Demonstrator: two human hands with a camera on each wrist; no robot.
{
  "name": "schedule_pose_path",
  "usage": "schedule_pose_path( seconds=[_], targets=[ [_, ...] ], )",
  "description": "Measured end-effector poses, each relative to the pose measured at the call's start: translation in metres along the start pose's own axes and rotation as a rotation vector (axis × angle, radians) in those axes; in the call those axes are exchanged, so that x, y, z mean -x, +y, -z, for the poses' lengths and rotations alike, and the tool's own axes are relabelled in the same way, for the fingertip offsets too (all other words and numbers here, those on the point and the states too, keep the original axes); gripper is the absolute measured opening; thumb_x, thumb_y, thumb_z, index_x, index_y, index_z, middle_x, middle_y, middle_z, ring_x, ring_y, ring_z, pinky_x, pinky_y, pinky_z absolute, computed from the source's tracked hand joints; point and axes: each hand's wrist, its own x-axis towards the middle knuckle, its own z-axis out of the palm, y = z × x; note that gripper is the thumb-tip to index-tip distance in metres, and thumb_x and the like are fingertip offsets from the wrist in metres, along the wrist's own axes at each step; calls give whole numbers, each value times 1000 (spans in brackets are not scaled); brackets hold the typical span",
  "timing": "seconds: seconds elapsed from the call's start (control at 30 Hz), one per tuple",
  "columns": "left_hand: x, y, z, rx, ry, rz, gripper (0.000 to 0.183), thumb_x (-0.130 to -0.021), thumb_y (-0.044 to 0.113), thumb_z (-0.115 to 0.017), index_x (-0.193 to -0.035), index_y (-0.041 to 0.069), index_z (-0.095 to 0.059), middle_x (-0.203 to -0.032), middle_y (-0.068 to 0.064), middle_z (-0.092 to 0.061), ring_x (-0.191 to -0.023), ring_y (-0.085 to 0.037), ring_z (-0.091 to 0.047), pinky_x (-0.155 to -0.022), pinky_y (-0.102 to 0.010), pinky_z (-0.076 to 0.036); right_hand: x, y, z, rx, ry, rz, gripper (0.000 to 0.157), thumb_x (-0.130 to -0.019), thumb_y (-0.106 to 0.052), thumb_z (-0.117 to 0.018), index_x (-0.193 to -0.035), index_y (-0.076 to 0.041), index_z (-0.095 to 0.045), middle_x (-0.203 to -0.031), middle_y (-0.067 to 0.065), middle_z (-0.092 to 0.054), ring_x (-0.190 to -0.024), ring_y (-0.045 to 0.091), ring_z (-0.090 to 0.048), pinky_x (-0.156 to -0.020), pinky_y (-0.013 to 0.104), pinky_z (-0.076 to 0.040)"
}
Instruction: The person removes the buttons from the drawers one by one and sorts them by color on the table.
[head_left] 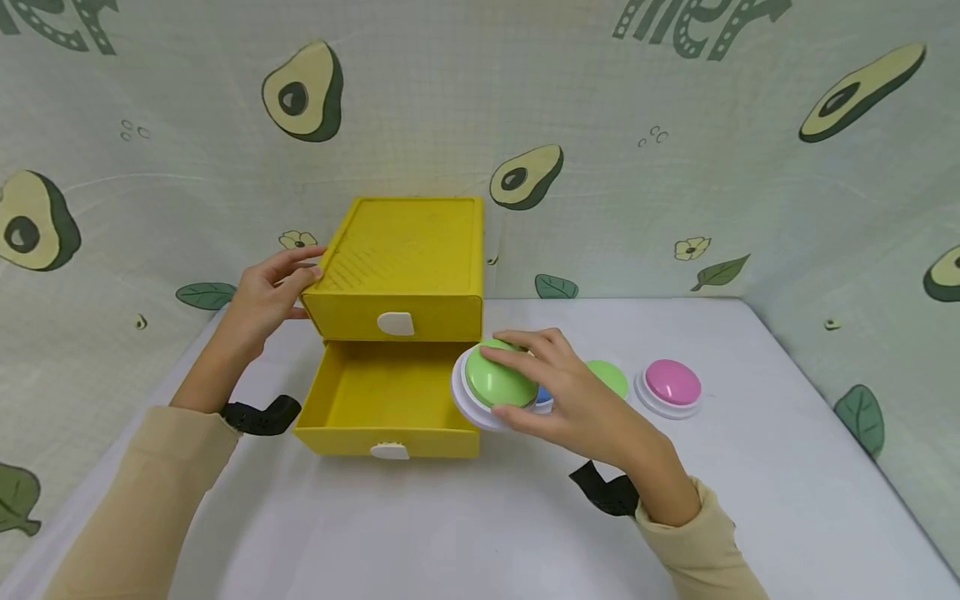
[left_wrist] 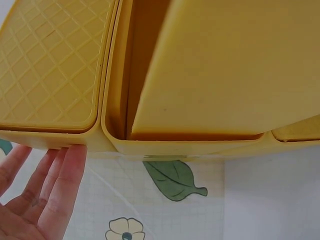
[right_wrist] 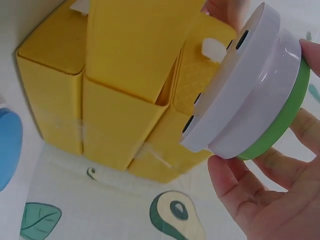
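A yellow drawer cabinet (head_left: 408, 250) stands at the middle back of the table, its middle drawer (head_left: 390, 392) pulled out and bare inside. My left hand (head_left: 266, 296) rests its straight fingers on the cabinet's upper left side, at the top compartment; in the left wrist view its fingertips (left_wrist: 75, 152) touch the wall. My right hand (head_left: 558, 387) grips a round green push button (head_left: 498, 379) with a white base, raised and tilted at the pulled-out drawer's right edge. Dark slots show on the button's underside (right_wrist: 220, 85) in the right wrist view.
Right of the cabinet, a pink push button (head_left: 672, 383) sits on the white table (head_left: 750, 467). A second green button (head_left: 607, 377) and a blue button (right_wrist: 9, 147) are partly hidden behind my right hand. An avocado-print cloth (head_left: 420, 100) hangs behind the table.
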Motion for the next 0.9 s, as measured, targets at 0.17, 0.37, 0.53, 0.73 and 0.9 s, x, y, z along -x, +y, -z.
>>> schedule_pose_path(
  seconds=[0.17,0.37,0.53,0.73,0.9],
  targets=[
    [0,-1,0,-3,4,-5,51,-94,45,-45,-140,23,-42,-134,-12,-46,-83,2,-57,-69,-17,-53,11,6,3,27,18,-31,55,-84,-32,-68,-135,-26,-49,-142,-3,-40,-123,14,-35,-91,36,-48],
    [1,-1,1,4,0,-3,51,-94,46,-45,-140,23,-42,-133,-12,-46,-84,1,-58,-69,-18,-53,27,18,6,67,34,-66,55,-82,-31,-70,-133,-26,-51,-139,-2,-43,-121,13,-37,-90,36,-48],
    [0,-1,1,6,-3,-1,52,-94,47,-46,-140,24,-42,-133,-11,-46,-84,1,-58,-69,-18,-53,39,28,9,103,54,-74,55,-81,-28,-72,-132,-23,-53,-136,1,-46,-119,16,-39,-85,36,-51],
    [0,0,0,7,-3,-2,51,-94,46,-46,-140,24,-42,-134,-11,-46,-84,1,-57,-69,-17,-53,50,38,10,144,41,-116,56,-79,-30,-73,-131,-24,-53,-135,0,-46,-121,16,-40,-84,37,-52],
    [-1,0,0,0,-4,10,51,-94,45,-45,-141,24,-41,-135,-12,-45,-84,2,-57,-69,-17,-52,57,45,9,165,45,-121,56,-77,-28,-75,-128,-22,-56,-132,2,-49,-118,18,-42,-83,39,-53]
  ],
)
